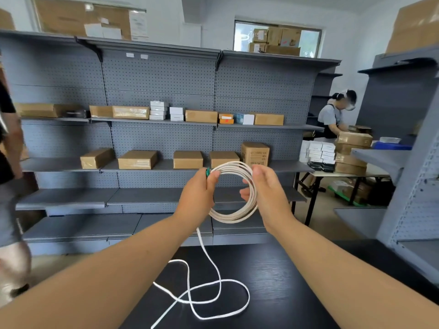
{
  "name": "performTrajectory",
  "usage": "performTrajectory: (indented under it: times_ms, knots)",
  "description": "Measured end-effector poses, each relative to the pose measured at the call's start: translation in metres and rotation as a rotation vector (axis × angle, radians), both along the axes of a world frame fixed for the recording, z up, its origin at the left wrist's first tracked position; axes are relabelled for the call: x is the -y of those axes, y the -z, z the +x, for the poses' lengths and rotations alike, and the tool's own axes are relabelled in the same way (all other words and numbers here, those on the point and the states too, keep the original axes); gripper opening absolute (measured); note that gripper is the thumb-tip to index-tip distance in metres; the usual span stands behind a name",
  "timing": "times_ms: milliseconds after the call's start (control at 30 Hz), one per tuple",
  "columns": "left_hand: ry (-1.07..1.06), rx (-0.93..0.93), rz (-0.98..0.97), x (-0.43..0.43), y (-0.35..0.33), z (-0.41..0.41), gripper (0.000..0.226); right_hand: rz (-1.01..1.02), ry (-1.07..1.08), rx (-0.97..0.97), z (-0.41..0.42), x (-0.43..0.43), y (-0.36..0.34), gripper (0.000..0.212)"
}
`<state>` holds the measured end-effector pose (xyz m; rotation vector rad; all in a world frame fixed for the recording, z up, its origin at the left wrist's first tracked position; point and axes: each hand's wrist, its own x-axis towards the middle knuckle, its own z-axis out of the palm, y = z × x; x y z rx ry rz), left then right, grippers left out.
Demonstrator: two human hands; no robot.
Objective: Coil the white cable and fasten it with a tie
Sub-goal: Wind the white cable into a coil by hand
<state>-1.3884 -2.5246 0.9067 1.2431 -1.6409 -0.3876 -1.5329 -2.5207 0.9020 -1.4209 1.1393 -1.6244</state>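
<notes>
I hold a round coil of white flat cable up in the air between both hands. My left hand grips the coil's left side, with a small green piece sticking up above its fingers. My right hand holds the coil's right side, thumb on top and fingers curled behind the loops. From under my left hand the loose rest of the cable drops to the black table and lies there in open loops.
Grey pegboard shelves with cardboard boxes stand behind the table. A person works at a box-laden table on the right. Another person stands at the left edge. A grey shelf unit stands close on the right.
</notes>
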Motion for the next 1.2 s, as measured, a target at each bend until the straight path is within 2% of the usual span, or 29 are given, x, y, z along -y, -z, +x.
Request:
performTrajectory:
  times_ms: [67,200,300,533,700,967,1100,1200]
  knots:
    - [0.0,0.063,-0.024,0.001,-0.004,0.004,0.038,-0.025,0.016,-0.176,0.002,0.0,-0.006,0.015]
    - [-0.004,0.214,-0.037,0.002,-0.01,0.005,0.036,-0.109,0.085,-0.523,0.007,0.002,-0.011,0.04]
    - [0.024,0.272,-0.03,0.004,-0.012,0.005,0.035,-0.159,0.15,-0.639,0.009,0.002,-0.007,0.037]
    - [0.154,0.345,0.059,0.002,-0.011,0.008,0.032,-0.178,0.21,-0.698,0.002,-0.002,-0.002,0.03]
    - [0.209,0.289,0.08,-0.004,-0.007,-0.001,0.033,-0.173,0.225,-0.761,-0.009,-0.007,-0.001,0.028]
    - [0.347,0.001,0.111,-0.016,0.001,-0.02,0.028,-0.175,0.3,-0.557,-0.024,-0.013,0.005,0.021]
    - [0.386,-0.02,0.149,-0.024,0.002,-0.028,0.029,-0.141,0.317,-0.467,-0.036,-0.016,0.005,0.025]
    - [0.423,-0.029,0.251,-0.027,0.003,-0.031,0.034,-0.101,0.321,-0.423,-0.044,-0.017,0.006,0.029]
